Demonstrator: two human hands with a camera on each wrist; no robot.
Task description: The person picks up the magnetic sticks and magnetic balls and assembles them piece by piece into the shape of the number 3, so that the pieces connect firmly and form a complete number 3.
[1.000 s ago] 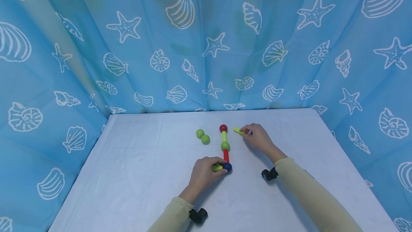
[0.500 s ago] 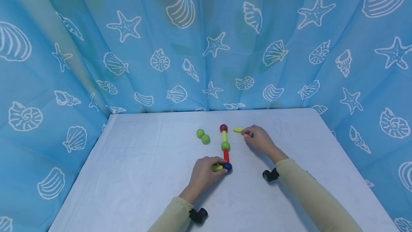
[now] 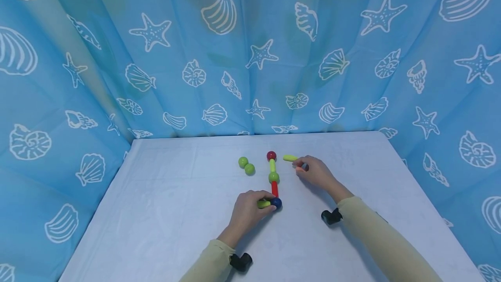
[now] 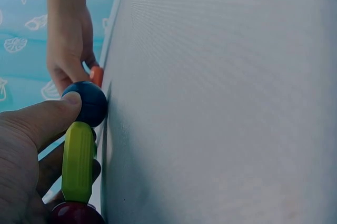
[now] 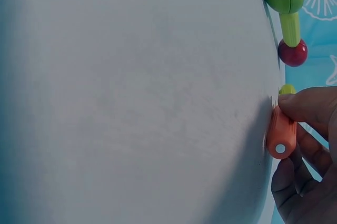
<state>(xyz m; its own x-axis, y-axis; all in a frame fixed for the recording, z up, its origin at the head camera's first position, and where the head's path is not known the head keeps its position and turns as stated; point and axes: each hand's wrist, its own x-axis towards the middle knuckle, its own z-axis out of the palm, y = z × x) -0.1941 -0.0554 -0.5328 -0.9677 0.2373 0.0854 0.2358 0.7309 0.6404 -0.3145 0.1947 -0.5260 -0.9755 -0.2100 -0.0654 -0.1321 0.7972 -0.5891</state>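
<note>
My left hand [image 3: 246, 210] pinches a dark blue ball [image 3: 276, 203] between thumb and fingers. A yellow-green rod [image 4: 78, 163] joins that ball to a dark red ball [image 4: 77, 214], mostly tucked under the palm in the head view. Away from the blue ball runs a chain: a red rod [image 3: 275, 189], a green ball [image 3: 274, 177], a light green rod [image 3: 272, 166] and a red ball [image 3: 271, 156]. My right hand [image 3: 316, 173] holds an orange rod [image 5: 282, 132], whose end shows a pale round disc. Just beyond its fingertips lies a loose yellow-green rod [image 3: 290, 158].
Two green balls [image 3: 246, 166] rest side by side left of the chain. A white cloth covers the table [image 3: 164, 212], and a blue shell-patterned curtain [image 3: 250, 55] stands behind and at both sides. Small black devices [image 3: 241, 262] are worn at the wrists.
My right hand has drawn slightly back and down from the yellow-green rod, which now lies free of its fingers, while the orange rod stays in hand. The left hand and chain have not moved.
</note>
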